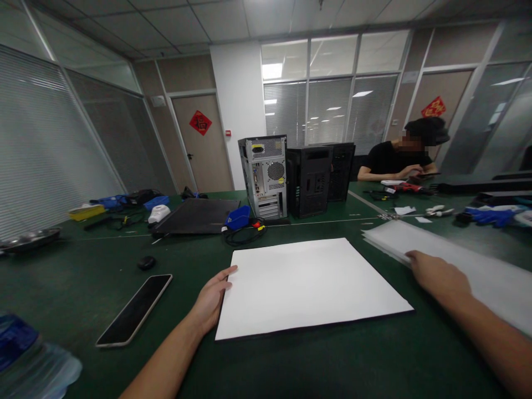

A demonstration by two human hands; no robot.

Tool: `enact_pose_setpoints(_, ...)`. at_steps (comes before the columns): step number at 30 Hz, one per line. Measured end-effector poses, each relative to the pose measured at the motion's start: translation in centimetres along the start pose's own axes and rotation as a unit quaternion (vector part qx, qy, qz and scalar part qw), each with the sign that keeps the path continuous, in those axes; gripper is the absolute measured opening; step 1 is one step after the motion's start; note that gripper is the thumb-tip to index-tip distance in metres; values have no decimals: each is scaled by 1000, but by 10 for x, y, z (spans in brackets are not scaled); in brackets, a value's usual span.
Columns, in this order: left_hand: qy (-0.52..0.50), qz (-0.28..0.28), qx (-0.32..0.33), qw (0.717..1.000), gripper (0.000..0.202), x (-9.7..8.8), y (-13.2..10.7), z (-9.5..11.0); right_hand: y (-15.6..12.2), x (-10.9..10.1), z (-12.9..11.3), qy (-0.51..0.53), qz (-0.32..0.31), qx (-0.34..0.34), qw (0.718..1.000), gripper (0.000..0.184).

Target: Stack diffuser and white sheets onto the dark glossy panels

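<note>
A white rectangular sheet with a dark lower edge lies in front of me on the green table. My left hand grips its left edge, with the thumb and a finger showing on the white face. To the right, my right hand is closed on the near edge of a stack of translucent white sheets. This stack is apart from the white sheet and slightly blurred. The fingers beneath the stack are hidden.
A phone, a black round object and a plastic water bottle are at left. Computer cases, a black panel and a coiled cable stand or lie behind. Across the table sits a person.
</note>
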State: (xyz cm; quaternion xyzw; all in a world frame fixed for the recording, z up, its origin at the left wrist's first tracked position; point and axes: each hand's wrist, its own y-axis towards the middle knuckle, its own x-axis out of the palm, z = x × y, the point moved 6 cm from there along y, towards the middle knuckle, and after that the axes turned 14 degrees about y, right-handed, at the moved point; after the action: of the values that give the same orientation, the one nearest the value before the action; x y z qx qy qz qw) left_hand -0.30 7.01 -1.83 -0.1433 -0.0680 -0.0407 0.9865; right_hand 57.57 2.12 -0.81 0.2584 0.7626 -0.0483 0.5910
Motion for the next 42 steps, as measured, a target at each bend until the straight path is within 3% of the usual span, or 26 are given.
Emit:
enact_pose_setpoints(4,-1,-1,-2,1000,65,-1,0,0,-13,-19,-28,-4,43,-24,999,50)
enact_pose_setpoints(9,-4,4,-8,1000,67,-2,2,-3,-43,-19,-95,20,56,-162,985,45)
enact_pose_setpoints(14,-5,20,-11,1000,70,-3,2,-2,-96,-1,-169,66,-20,-370,927,34)
enact_pose_setpoints(17,-3,25,-8,1000,71,-3,1,-1,-124,4,-198,86,-71,-469,876,34)
enact_pose_setpoints(19,-1,25,-7,1000,70,-3,1,0,-127,2,-201,93,-67,-476,872,37)
enact_pose_setpoints(23,3,24,-4,1000,69,-3,2,-2,-101,2,-180,82,-26,-397,914,39)
enact_pose_setpoints(25,5,25,-3,1000,68,-5,3,-4,-89,6,-169,78,-32,-384,920,41)
enact_pose_setpoints(29,10,28,-2,1000,68,-7,6,-7,-84,15,-162,80,-78,-405,908,40)
enact_pose_setpoints(36,23,28,-1,999,68,-5,5,-6,-107,10,-178,131,-144,-458,867,50)
enact_pose_setpoints(42,25,18,0,1000,69,-4,6,-6,-88,10,-169,122,-109,-392,905,42)
